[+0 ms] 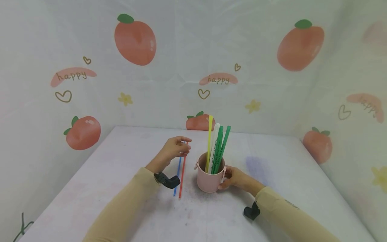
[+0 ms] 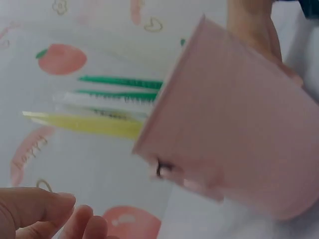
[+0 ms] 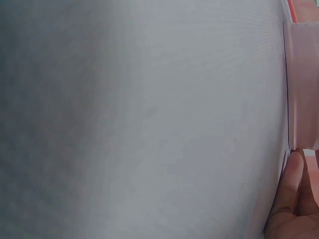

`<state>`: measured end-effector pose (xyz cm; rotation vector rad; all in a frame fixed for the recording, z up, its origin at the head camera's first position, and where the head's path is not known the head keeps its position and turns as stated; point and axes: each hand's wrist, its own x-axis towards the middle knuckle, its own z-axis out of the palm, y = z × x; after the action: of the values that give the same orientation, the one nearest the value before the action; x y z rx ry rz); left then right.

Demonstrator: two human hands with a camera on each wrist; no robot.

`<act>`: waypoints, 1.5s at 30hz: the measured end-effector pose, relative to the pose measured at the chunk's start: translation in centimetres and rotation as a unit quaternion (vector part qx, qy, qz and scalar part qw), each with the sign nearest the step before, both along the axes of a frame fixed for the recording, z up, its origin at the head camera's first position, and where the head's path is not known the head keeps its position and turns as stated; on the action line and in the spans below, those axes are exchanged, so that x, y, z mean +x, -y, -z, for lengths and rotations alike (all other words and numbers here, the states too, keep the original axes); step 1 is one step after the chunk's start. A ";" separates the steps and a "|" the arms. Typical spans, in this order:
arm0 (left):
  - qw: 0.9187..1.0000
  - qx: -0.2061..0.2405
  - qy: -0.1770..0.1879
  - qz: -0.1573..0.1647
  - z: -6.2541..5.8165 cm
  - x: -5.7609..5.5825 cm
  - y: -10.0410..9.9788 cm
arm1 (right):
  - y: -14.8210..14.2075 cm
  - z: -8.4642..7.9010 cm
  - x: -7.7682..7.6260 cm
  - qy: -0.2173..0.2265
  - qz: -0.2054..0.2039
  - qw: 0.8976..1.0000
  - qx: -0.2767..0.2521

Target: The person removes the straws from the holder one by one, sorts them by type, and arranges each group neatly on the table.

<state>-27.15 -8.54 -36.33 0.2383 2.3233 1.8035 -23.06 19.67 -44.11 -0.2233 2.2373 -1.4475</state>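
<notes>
A small pink bucket (image 1: 208,181) with side handles stands upright on the table, holding a yellow straw (image 1: 209,137), a white straw (image 1: 215,141) and two green straws (image 1: 224,144). My right hand (image 1: 239,178) grips the bucket's right side, thumb low on its front and fingers by the handle. To the left of the bucket, a blue straw (image 1: 178,174) and a red straw (image 1: 182,178) lie side by side. Over their far ends is my left hand (image 1: 173,149), fingers loosely bent with nothing between them. Its fingers (image 2: 40,206) appear apart from the bucket in the left wrist view.
A white table (image 1: 127,158) bears the bucket and straws, with a bluish stain (image 1: 257,168) to the right. Behind it hangs a white backdrop (image 1: 169,50) printed with fruit, hearts and "happy". A dark green cord (image 1: 23,225) shows at the lower left.
</notes>
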 end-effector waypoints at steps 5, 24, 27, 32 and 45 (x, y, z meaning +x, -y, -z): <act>0.999 0.017 -0.022 0.019 -0.6 0.9 -1.4 | 0.0 -0.1 0.0 0.001 -0.004 1.000 -0.002; 0.994 -0.031 -0.109 -0.007 -0.5 1.9 -5.3 | -0.1 0.1 0.0 0.000 -0.017 1.000 -0.004; 0.993 -0.035 -0.113 -0.009 -0.4 1.8 -5.7 | -0.1 0.1 0.0 -0.006 -0.020 1.000 -0.006; 0.993 -0.036 -0.115 -0.013 -0.4 1.8 -6.1 | -0.1 0.1 -0.1 -0.008 -0.018 1.000 -0.002; 0.992 -0.051 -0.114 -0.025 -0.1 1.4 -6.6 | 0.0 0.0 0.0 -0.011 -0.017 1.000 -0.010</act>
<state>-25.73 -1.95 -36.24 0.3912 2.5907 1.7549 -23.04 19.70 -44.15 -0.2840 2.2260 -1.4572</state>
